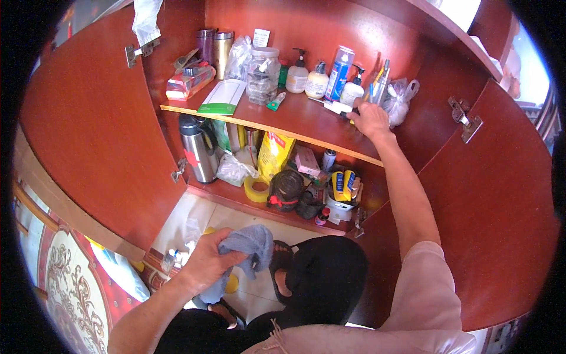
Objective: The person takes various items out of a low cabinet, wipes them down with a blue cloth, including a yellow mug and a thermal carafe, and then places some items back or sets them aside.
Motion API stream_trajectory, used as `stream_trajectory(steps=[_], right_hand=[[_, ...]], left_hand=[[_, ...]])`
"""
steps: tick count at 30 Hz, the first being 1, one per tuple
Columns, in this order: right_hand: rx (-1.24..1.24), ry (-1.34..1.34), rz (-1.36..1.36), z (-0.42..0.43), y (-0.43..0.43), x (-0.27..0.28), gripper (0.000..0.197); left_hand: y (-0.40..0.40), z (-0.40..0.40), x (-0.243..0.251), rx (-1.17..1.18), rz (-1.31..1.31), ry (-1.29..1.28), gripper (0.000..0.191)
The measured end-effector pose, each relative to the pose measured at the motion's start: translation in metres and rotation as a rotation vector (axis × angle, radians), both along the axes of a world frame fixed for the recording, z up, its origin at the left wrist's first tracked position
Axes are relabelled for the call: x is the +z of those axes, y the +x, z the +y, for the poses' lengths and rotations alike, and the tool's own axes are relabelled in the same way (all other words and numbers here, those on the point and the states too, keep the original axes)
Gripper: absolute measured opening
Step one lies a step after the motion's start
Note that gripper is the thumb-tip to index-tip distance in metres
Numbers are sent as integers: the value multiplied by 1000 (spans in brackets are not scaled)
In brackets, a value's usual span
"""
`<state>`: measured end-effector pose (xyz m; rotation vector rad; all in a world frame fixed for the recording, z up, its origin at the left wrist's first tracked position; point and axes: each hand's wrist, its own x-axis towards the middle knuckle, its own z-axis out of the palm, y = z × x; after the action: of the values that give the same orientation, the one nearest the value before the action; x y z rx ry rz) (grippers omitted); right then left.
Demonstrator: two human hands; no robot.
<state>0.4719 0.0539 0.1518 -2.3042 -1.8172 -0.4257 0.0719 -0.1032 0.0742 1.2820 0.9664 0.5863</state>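
Observation:
My left hand (208, 261) grips a crumpled blue-grey cloth (247, 243) above the tiled floor. My right hand (371, 117) reaches to the upper shelf (296, 115) of a red-brown wooden cabinet. Its fingers are at the black end of a white tube-like object (337, 107) lying there; whether they grip it is hidden. Just behind this hand are a white pump bottle (352, 92), a blue spray can (339, 73) and a holder with pens (378, 88). A knotted clear plastic bag (400, 104) sits to its right.
Both cabinet doors, left (97, 124) and right (491, 212), stand open. A clear jar (263, 77) and a green-white booklet (223, 97) share the upper shelf. Below are a steel thermos jug (197, 152), yellow bag (274, 155), tape roll (256, 189) and filled container (340, 204).

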Motion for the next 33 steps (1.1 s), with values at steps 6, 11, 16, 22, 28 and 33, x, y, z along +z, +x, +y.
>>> stream_trajectory(steps=[6, 11, 16, 22, 28, 33], right_hand=[[-63, 250, 101, 11, 5, 6, 35], [-95, 80, -6, 44, 24, -10, 36], [-161, 102, 51, 51, 29, -21, 36], [-102, 409, 178, 44, 43, -17, 30], [202, 398, 269, 33, -3, -27, 25], [853, 226, 680, 34, -123, -46, 28]], left_hand=[[-5, -1, -6, -15, 63, 79, 19], [-6, -2, -6, -11, 78, 53, 20], [-10, 0, -17, -48, 108, 83, 22], [-10, -2, -21, -59, 93, 66, 22], [-7, -1, -18, -83, 145, 83, 21], [-30, 7, -22, 465, -103, 53, 34]])
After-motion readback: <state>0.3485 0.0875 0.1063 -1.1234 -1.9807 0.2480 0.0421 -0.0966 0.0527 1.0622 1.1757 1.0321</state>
